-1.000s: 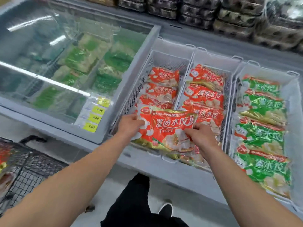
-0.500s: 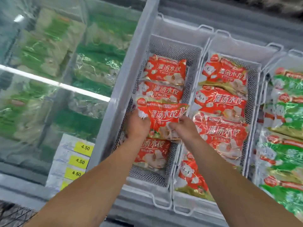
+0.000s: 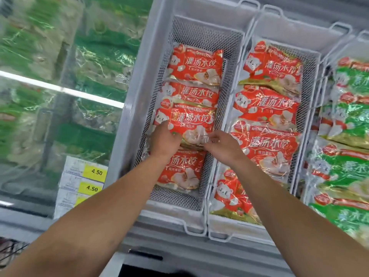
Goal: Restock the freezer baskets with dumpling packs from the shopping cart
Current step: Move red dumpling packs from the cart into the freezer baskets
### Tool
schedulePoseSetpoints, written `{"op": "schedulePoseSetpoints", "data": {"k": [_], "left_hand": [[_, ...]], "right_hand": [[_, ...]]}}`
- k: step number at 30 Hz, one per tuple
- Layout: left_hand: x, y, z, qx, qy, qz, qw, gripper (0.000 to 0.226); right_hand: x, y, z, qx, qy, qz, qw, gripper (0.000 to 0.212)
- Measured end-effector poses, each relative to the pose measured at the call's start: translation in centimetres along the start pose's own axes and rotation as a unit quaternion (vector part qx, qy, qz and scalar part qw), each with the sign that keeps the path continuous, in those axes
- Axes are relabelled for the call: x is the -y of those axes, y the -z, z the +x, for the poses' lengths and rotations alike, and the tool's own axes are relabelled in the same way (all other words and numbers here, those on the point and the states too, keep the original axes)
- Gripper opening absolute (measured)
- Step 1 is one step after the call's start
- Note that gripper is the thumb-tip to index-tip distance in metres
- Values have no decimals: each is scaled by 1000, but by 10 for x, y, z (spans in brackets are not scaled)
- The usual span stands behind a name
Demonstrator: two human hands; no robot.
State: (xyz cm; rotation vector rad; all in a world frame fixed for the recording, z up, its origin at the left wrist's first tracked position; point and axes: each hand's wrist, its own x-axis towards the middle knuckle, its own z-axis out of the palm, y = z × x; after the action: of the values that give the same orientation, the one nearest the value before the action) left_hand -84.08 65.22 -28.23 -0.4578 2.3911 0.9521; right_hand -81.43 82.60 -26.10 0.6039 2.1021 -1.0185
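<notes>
Both my hands on a red plastic dumpling pack [image 3: 189,122] in the left white wire-mesh freezer basket [image 3: 201,31].

My left hand [image 3: 164,139] grips the pack's near left corner with the fingers curled under its edge, and my right hand [image 3: 221,145] pinches its near right edge between thumb and fingertips. The pack lies flat in the third place from the back, overlapping a second red pack behind it [image 3: 191,92] and partly covering the red pack nearest me [image 3: 182,170]. The middle mesh basket [image 3: 311,62] beside it holds more red packs, and the right basket [image 3: 359,37] holds green packs [image 3: 347,166]. Yellow 4.50 price tags [image 3: 93,171] sit on the closed glass lid [image 3: 60,92] to the left.
</notes>
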Motion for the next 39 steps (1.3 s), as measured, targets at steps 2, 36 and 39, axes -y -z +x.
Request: {"op": "schedulePoseSetpoints", "data": {"k": [2,36,39], "left_hand": [[1,1,-8,1,-6,13,1000,32],[233,55,-440,-329,108,-298,890,38],[285,69,-473,-343,140,-312,875,39]], "right_hand": [[-2,1,-8,-12,15,-11,1000,48],[-23,-200,-308,87,455,-290,837,43],[-13,-256,-330,118,466,-314,819,45]]}}
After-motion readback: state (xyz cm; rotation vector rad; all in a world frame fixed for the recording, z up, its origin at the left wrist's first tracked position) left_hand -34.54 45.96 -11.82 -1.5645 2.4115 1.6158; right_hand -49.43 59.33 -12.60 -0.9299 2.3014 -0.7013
